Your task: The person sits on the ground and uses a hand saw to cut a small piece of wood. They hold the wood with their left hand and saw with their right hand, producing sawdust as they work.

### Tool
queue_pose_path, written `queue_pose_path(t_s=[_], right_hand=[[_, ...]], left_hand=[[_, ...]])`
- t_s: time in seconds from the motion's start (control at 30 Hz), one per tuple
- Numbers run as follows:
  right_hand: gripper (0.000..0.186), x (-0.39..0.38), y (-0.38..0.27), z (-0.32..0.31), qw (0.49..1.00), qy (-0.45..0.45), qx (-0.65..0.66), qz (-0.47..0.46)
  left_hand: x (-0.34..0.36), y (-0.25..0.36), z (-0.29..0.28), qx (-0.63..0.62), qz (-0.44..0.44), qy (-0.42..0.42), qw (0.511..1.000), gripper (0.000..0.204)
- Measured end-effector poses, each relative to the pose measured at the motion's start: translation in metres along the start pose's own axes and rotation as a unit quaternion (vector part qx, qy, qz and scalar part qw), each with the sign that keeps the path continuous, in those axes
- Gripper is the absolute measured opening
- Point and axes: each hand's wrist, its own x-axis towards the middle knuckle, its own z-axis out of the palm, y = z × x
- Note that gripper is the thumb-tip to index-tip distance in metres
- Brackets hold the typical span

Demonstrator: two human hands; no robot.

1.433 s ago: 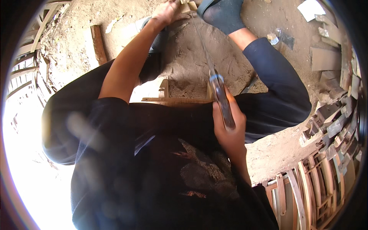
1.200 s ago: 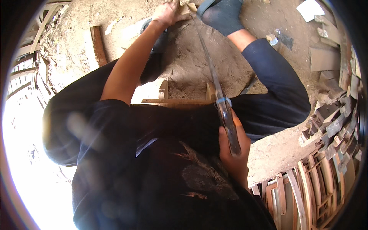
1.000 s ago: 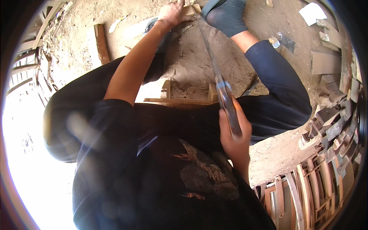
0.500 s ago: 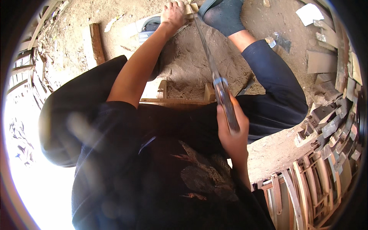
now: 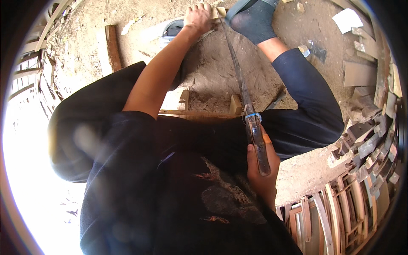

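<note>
My right hand is wrapped round the dark handle of a handsaw, with a blue tie where handle and blade meet. The long narrow blade points away from me, its far end at a pale wooden board. My left hand presses down on that board, fingers curled over its far edge. The board lies low over the ground, between my two feet. My sandalled foot in a dark sock is just right of the board's end. The other sandal shows partly beneath the board and my left forearm.
I sit on a low wooden stool. A wood block lies on the dirt floor at left. Wooden frames and stacked offcuts line the right side. A white scrap lies far right.
My right hand has drawn the saw back toward me, so its handle is lower in view. The left hand still holds the board; the whole view has shifted slightly.
</note>
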Motion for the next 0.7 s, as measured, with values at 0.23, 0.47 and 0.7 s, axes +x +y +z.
queue_pose_path(t_s=[0.23, 0.47, 0.7], right_hand=[[0.041, 0.023, -0.009, 0.018, 0.992, -0.037, 0.060, 0.100], [0.046, 0.030, -0.006, 0.015, 0.988, -0.059, 0.066, 0.127], [0.044, 0.007, -0.010, -0.009, 0.998, -0.030, 0.039, 0.043]], left_hand=[[-0.007, -0.007, -0.009, 0.008, 0.008, 0.014, 1.000, 0.082], [-0.003, 0.001, -0.023, -0.038, -0.016, -0.036, 0.998, 0.079], [0.001, 0.002, -0.023, -0.069, -0.032, -0.055, 0.996, 0.081]])
